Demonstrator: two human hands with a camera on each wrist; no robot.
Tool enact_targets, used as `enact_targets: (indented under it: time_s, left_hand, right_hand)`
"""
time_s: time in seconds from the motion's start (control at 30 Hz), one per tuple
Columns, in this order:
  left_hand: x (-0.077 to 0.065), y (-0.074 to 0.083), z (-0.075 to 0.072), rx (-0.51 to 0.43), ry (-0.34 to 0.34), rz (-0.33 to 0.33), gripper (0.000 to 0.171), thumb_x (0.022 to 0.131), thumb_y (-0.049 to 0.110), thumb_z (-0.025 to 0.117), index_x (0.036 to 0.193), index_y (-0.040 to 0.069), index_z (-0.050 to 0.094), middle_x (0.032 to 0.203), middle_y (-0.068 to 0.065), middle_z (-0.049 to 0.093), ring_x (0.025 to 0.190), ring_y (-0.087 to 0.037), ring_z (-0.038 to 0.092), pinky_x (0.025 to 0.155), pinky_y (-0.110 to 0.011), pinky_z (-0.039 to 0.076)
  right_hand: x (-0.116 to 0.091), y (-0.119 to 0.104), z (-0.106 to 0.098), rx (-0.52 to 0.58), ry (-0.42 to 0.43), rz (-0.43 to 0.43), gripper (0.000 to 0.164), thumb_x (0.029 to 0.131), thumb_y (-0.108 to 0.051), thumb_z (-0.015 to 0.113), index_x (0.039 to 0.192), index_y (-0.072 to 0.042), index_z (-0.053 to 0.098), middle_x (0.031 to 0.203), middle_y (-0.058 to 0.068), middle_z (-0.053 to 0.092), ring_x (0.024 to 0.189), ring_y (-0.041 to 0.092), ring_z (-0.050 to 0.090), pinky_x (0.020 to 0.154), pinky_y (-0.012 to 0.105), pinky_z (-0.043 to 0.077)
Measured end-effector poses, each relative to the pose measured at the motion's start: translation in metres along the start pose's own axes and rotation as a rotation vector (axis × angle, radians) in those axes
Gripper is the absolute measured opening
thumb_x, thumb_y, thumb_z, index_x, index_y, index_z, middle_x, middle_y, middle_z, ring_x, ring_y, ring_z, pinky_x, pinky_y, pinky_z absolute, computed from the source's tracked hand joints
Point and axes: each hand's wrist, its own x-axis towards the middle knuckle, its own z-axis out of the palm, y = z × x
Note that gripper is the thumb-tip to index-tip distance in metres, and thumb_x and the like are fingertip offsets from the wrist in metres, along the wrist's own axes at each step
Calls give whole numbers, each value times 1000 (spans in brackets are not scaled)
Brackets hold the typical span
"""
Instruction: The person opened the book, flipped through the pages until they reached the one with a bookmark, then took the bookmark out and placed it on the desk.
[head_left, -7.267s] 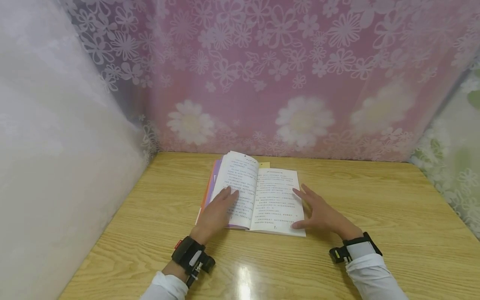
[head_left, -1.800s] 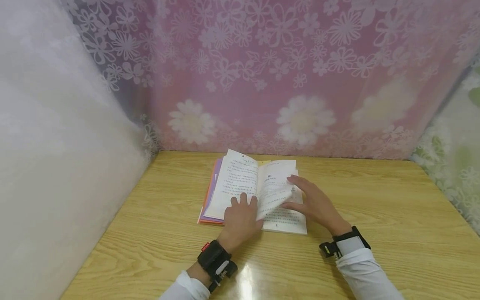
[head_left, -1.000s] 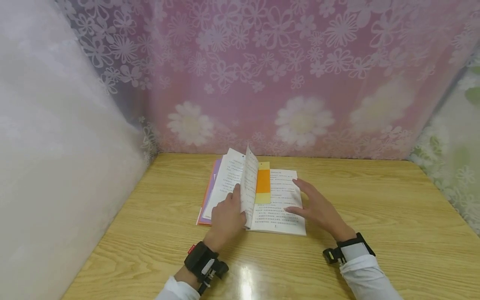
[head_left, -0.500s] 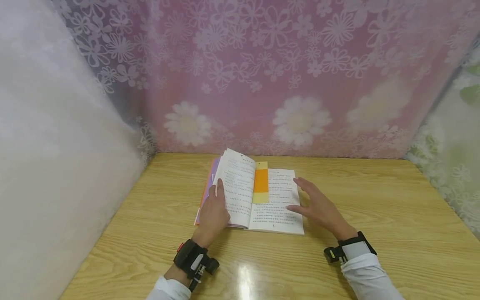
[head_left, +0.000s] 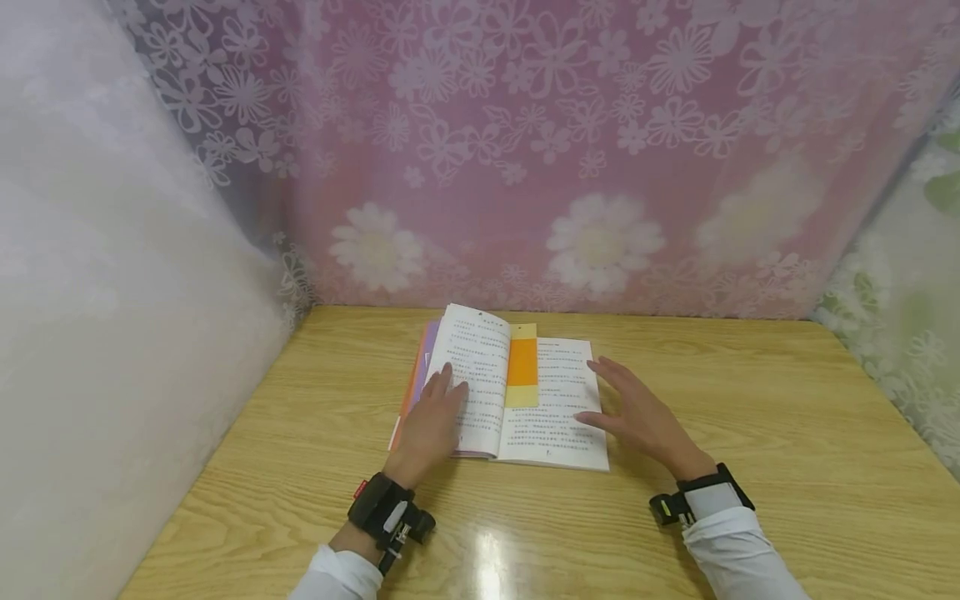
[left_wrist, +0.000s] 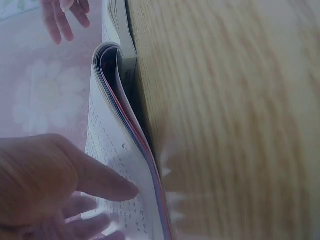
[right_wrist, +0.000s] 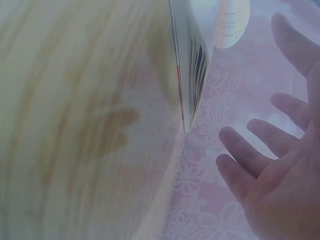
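Note:
An open book [head_left: 558, 433] lies on the wooden table, its left pages curving up from the spine. Along the top of the right page, beside the spine, rests a bookmark [head_left: 523, 362] in orange and pale yellow. My left hand [head_left: 429, 429] rests on the left page with extended fingers; in the left wrist view its thumb [left_wrist: 107, 182] lies on the paper near the lower edge. Beside the right page's outer edge, my right hand [head_left: 645, 421] hovers with spread fingers, holding nothing. The right wrist view shows that hand [right_wrist: 280, 175] apart from the book's edge [right_wrist: 192, 95].
Purple and orange covers [head_left: 411, 392] stick out under the left pages. The wood-grain table [head_left: 750, 392] extends on both sides of the book. A pink floral curtain [head_left: 480, 167] hangs behind it, and a pale sheet [head_left: 150, 333] stands at the left.
A page was turned from right to left, uncovering the bookmark. My left hand moved left with it and now lies flatter on the left page. The right hand drew back to the outer edge.

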Motion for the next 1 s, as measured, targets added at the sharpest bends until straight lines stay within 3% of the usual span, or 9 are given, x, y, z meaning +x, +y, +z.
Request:
enact_targets:
  time_s: [0.17, 0.37, 0.57, 0.77, 1.0]
  left_hand:
    - [-4, -5, 0, -94, -105, 32, 43, 89, 6, 39, 131, 6, 45, 138, -16, 43, 127, -26, 37, 100, -40, 34]
    - [-4, -9, -2, -60, -155, 66, 47, 87, 4, 38, 133, 7, 43, 136, -12, 47, 125, -24, 39, 100, -40, 35]
    - [-2, -7, 0, -36, -162, 81, 44, 88, 6, 40, 132, 7, 44, 134, -12, 49, 124, -24, 41, 98, -40, 37]
    - [0, -3, 3, -1, -149, 75, 43, 88, 8, 40, 131, 7, 44, 133, -14, 49, 121, -26, 43, 96, -40, 39]
    - [-2, 0, 2, 7, -124, 74, 37, 85, 5, 45, 122, 6, 48, 121, -14, 54, 108, -29, 52, 85, -41, 45]
  right_hand:
    - [4, -1, 3, 5, -23, -22, 85, 75, -61, 57, 142, -18, 28, 148, 17, 22, 132, 36, 22, 101, 57, 25]
    - [12, 0, 8, 24, -38, -42, 80, 80, -56, 56, 141, -12, 30, 146, 21, 26, 130, 39, 24, 102, 57, 23]
    - [25, -5, 11, 125, -42, 35, 76, 82, -57, 52, 139, -12, 31, 144, 19, 30, 126, 36, 33, 100, 54, 29]
    - [43, -17, 13, 245, -19, 138, 70, 83, -54, 52, 139, -15, 35, 139, 18, 39, 114, 34, 47, 90, 51, 41]
    - [72, -31, 30, 285, -92, 253, 64, 87, -42, 53, 137, -7, 34, 137, 18, 42, 111, 30, 50, 90, 44, 43]
